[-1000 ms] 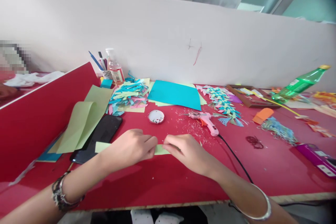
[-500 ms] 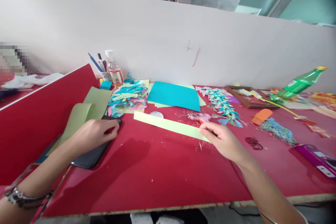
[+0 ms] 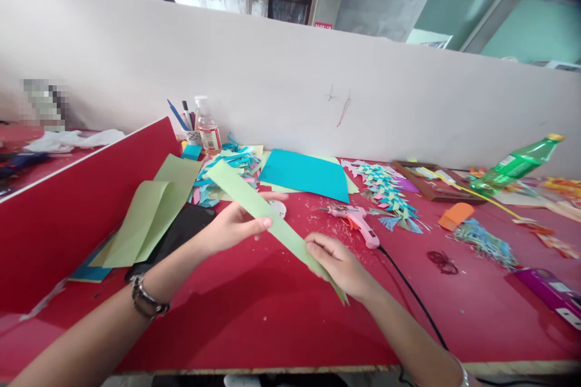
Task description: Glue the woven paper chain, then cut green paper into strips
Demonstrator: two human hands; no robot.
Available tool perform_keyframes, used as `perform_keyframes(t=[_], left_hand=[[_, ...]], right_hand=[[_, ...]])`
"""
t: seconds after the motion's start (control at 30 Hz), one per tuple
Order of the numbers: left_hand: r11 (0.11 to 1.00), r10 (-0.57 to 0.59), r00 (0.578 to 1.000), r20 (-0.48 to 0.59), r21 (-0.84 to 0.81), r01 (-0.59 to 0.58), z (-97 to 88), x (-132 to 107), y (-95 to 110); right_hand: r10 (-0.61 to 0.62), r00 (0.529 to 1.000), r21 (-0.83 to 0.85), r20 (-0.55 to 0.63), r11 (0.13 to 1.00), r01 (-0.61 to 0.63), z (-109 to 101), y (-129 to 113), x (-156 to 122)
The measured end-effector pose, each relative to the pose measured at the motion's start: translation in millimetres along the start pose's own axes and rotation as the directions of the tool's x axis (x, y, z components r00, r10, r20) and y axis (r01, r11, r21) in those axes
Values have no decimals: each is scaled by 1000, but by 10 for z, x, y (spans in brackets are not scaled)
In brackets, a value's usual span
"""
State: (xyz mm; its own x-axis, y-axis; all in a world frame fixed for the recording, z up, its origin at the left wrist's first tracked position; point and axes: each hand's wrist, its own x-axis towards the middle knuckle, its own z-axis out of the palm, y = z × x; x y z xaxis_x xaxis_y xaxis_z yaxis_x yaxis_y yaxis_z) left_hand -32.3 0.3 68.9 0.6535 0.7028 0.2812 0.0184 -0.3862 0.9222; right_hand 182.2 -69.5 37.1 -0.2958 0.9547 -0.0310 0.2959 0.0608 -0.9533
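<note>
Strip (image 3: 289, 239) over table (image 3: 263, 332), inside edge (image 3: 263, 371)

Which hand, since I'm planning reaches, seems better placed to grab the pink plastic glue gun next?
Probably the right hand: though pinching the long pale-green paper strip, it's nearer the glue gun than the left hand is.

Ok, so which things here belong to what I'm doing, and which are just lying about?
In the job:
- green paper strip, pinched by your right hand, your left hand at it too
- perhaps the pink glue gun, though untouched

Seemingly just lying about:
- green bottle
- dark red string
- black phone
</note>
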Motion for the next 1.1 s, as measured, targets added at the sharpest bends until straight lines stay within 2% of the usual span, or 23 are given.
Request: perform_keyframes(t=[0.1, 0.2, 0.3, 0.4, 0.47, 0.6, 0.77, 0.87, 0.93, 1.1], left_hand=[[999, 10, 1000, -26, -40, -11, 7, 74, 20], [998, 43, 999, -16, -46, -44, 31, 134, 37], [997, 40, 999, 27, 60, -42, 91, 197, 74], [981, 13, 999, 46, 193, -21, 186, 271, 118], [967, 0, 999, 51, 256, -13, 249, 326, 137], [938, 4, 999, 35, 346, -16, 274, 452, 151], [930, 35, 999, 4, 366, -34, 126, 608, 198], [924, 42, 998, 38, 378, -54, 42, 658, 245], [934, 47, 997, 63, 352, -66, 5, 674, 264], [953, 59, 996, 60, 293, -74, -29, 701, 212]], right_hand=[[-22, 998, -36, 59, 999, 24, 66, -10, 12], [-67, 991, -61, 114, 995, 74, 38, -92, 60], [-203, 979, -91, -34, 976, 199, -68, -261, 171], [-341, 921, -38, -189, 940, 340, -173, -476, 340], [-387, 886, 10, -256, 915, 403, -216, -605, 474], [-427, 855, -56, -295, 901, 431, -254, -789, 727], [-492, 801, -82, -340, 864, 496, -277, -940, 885], [-505, 783, -82, -363, 854, 513, -284, -958, 905], [-508, 781, -74, -362, 851, 519, -286, -939, 911], [-466, 817, -46, -341, 876, 480, -280, -872, 947]])
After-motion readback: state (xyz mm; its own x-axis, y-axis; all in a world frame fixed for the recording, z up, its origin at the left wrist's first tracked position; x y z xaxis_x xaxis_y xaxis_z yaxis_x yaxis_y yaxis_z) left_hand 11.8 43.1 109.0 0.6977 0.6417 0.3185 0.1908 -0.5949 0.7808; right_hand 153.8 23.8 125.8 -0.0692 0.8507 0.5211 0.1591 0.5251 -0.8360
